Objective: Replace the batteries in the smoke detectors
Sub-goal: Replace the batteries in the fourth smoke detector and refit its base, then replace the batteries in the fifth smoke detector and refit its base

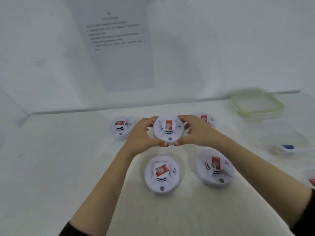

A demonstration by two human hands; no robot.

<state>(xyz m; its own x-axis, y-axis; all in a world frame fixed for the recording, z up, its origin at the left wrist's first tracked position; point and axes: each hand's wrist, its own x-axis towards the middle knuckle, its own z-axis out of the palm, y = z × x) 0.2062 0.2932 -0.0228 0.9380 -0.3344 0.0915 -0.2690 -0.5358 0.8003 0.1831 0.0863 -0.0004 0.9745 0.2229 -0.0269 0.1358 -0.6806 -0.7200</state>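
Now, left hand [143,133] and right hand [197,132] in a curled grip around the rim of one smoke detector [167,128].

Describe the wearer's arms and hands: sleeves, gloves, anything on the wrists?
No gloves: the left hand and right hand are bare, and so are both forearms. The left sleeve and right sleeve are black and end near the elbows, at the frame's lower edge. No watch, band or ring shows. Blur hides finer detail.
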